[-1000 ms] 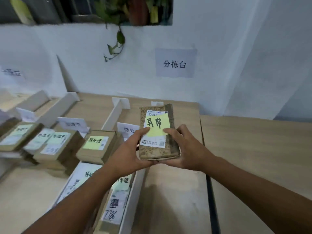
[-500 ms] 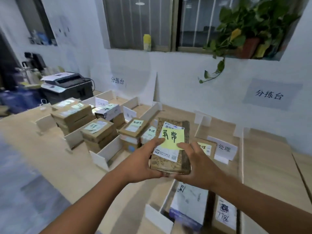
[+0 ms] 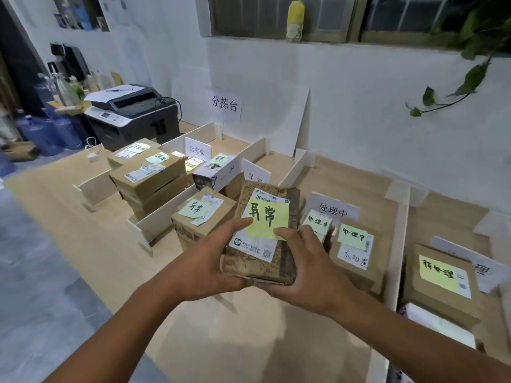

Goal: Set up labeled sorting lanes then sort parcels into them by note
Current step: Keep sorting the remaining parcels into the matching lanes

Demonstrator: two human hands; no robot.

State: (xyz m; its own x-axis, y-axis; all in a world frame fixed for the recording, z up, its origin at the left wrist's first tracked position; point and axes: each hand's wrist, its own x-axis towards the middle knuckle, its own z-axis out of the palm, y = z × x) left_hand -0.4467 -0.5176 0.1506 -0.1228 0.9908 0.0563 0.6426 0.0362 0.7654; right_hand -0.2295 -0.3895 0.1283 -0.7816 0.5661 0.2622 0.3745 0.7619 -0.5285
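I hold a flat brown parcel (image 3: 265, 233) with a yellow note reading 异常 above the table. My left hand (image 3: 204, 261) grips its left edge, thumb on the note. My right hand (image 3: 307, 269) grips its right edge, thumb on the note's lower corner. Just left of it, a box (image 3: 204, 217) with the same note sits in the lane marked by the 异常 label card (image 3: 255, 172). To the right stands the 处理中 label card (image 3: 333, 210) with parcels (image 3: 355, 250) bearing that note. The 已完成 label card (image 3: 197, 149) stands further back.
White dividers (image 3: 157, 219) split the wooden table (image 3: 110, 244) into lanes. Stacked boxes (image 3: 149, 178) fill the left lane. A box (image 3: 442, 280) with a 待处理 note lies at the right. A printer (image 3: 132, 114) stands at the back left, and the floor lies beyond the table's left edge.
My view has swung left along the table, bringing the left lanes and printer into sight. Both hands keep the same grip on the parcel, which now hovers beside the 异常 lane.
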